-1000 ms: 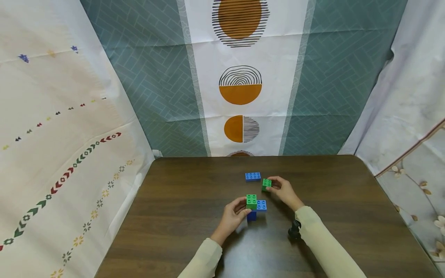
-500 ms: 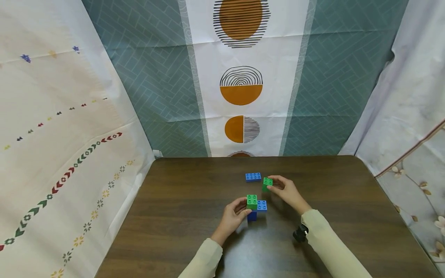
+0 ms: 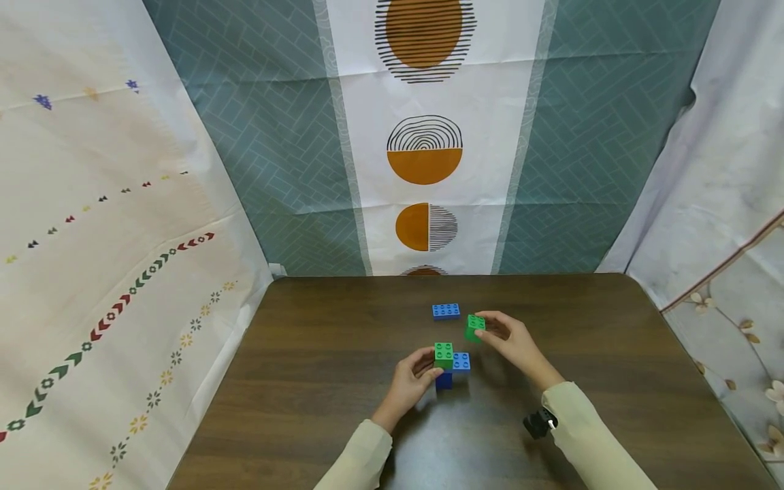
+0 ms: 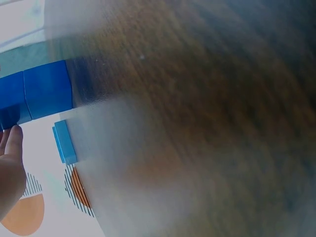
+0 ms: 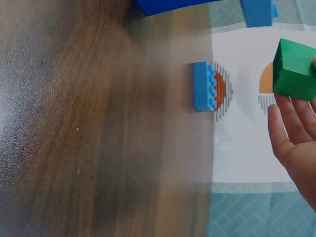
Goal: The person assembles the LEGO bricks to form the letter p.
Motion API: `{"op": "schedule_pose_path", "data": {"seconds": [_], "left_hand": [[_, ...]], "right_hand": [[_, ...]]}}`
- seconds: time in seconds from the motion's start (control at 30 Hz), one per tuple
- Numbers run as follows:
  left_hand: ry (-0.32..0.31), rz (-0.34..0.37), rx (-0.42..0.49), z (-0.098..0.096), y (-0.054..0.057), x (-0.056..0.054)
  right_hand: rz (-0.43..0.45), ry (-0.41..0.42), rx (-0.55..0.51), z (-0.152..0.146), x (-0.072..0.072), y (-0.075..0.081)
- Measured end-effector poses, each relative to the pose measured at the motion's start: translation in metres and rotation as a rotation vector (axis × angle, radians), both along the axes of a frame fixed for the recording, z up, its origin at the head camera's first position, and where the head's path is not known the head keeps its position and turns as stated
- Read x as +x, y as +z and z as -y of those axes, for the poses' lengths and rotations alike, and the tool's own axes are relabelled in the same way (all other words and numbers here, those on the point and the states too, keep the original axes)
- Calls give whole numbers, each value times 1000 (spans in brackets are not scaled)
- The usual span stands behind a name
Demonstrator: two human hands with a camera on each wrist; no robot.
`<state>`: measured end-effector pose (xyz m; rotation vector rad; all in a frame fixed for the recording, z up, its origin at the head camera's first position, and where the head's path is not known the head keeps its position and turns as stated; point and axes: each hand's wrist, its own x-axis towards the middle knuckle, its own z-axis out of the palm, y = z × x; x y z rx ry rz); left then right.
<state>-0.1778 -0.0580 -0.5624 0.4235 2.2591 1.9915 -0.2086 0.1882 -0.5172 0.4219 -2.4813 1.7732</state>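
My left hand (image 3: 412,381) grips the side of a small stack of toy bricks near the middle of the table. On top of the stack is a green brick (image 3: 444,355), beside a lighter blue brick (image 3: 461,362) that juts out to the right. Below them are dark blue bricks (image 4: 48,89), seen larger in the left wrist view with my fingertips at their edge. To the right and farther back, my right hand (image 3: 510,344) pinches a second green brick (image 5: 296,71) between thumb and fingers, raised over the table.
A loose blue brick (image 3: 446,312) with studs up lies behind the stack, left of my right hand. The brown table (image 3: 318,381) ends at a patterned cloth (image 3: 422,238) at the back. A black wrist device (image 3: 540,423) sits at my right cuff.
My right hand and its green brick have shifted slightly to the right, and the right forearm has swung outward. The left hand and the stack have stayed in place.
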Motion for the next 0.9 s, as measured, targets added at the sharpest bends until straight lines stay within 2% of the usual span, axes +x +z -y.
{"op": "schedule_pose_path", "data": {"seconds": [0.3, 0.5, 0.8, 0.9], "left_hand": [[6, -5, -2, -1, 1, 0], [4, 3, -6, -1, 1, 1], [7, 1, -5, -1, -2, 1], [7, -4, -5, -2, 1, 1]], "right_hand": [[-9, 36, -7, 3, 22, 11], [-51, 66, 19, 4, 29, 9], [-52, 91, 29, 4, 37, 5], [-58, 108, 25, 4, 39, 5]]}}
